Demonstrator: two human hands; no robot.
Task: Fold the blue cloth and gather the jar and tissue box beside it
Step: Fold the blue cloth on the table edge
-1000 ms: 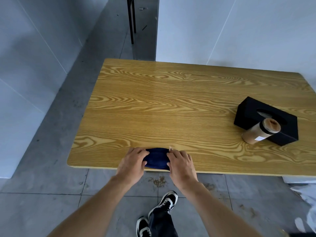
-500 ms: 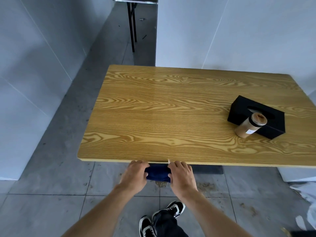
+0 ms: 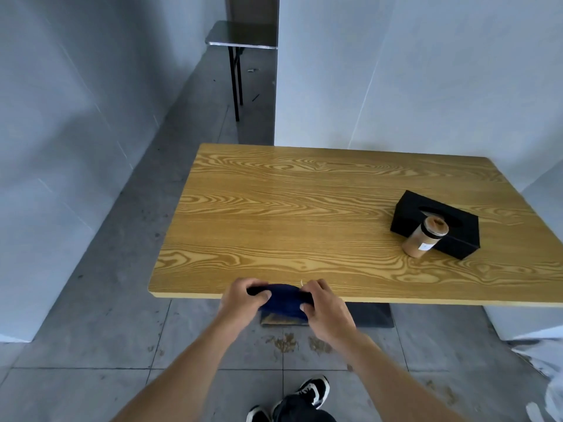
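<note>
Both hands grasp a bunched blue cloth (image 3: 285, 303) at the bench's (image 3: 304, 226) near edge, 6 o'clock: left grip (image 3: 243, 300) and right grip (image 3: 324, 306) clenched on its ends. At 3 o'clock, a jar (image 3: 425, 237) stands touching a black tissue box (image 3: 457, 239).

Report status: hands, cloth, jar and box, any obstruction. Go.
Left hand and right hand both grip the bunched blue cloth at the table's near edge. Jar against tissue box, far right, untouched. Nothing between.
</note>
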